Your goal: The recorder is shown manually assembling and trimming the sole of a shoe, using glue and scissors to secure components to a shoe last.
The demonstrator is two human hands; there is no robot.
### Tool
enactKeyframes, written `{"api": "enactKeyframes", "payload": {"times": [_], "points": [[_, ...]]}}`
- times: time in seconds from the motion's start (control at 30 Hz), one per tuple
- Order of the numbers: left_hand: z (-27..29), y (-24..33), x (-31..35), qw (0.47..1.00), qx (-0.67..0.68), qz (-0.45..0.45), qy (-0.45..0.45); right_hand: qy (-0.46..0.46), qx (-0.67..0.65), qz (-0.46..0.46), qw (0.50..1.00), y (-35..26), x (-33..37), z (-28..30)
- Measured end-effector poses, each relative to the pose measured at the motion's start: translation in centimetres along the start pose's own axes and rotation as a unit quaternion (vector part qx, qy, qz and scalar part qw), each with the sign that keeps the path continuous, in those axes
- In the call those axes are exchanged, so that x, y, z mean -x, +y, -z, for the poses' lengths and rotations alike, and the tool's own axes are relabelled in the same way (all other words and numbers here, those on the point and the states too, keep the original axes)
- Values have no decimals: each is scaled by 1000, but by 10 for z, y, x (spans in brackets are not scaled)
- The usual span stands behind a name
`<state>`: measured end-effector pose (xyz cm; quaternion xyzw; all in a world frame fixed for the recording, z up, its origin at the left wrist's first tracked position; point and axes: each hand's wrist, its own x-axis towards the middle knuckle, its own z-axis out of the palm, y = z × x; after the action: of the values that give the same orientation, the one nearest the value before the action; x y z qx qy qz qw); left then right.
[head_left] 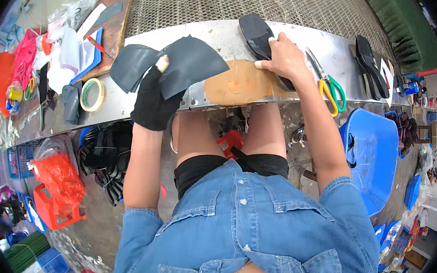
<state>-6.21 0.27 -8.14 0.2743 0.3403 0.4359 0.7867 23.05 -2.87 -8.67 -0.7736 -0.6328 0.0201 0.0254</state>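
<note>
My left hand (154,101), in a black fingerless glove with a pale cover on the thumb tip, grips dark grey sheet pieces (191,63) of leather-like material, fanned out above the metal-topped bench. My right hand (291,60) is bare, with pale covers on some fingertips. Its thumb and fingers are closed on a black shoe sole (255,32) that lies slanted toward the bench's far edge. Part of the sole is hidden under the hand. A tan rounded board (235,85) lies between my hands at the near edge. Scissors (323,75) with yellow and green handles rest right of my right hand.
Beyond the bench (165,34) runs a metal mesh surface (191,3). Several black soles (371,66) lie at the right. A roll of tape (82,99) and a dark piece (72,105) sit left. Below are a blue bin (376,159) and a red stool (48,206).
</note>
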Motion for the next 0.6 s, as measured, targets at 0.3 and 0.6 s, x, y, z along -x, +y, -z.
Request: {"api": "enactKeyframes", "payload": {"times": [0.3,0.6], "points": [[-7,11,-15,985,-82,-87,-125,0,-617,19,787,15,50,11],[-37,-3,-33,986,100,-12,-133,63,-760,14,647,-9,73,26]]}}
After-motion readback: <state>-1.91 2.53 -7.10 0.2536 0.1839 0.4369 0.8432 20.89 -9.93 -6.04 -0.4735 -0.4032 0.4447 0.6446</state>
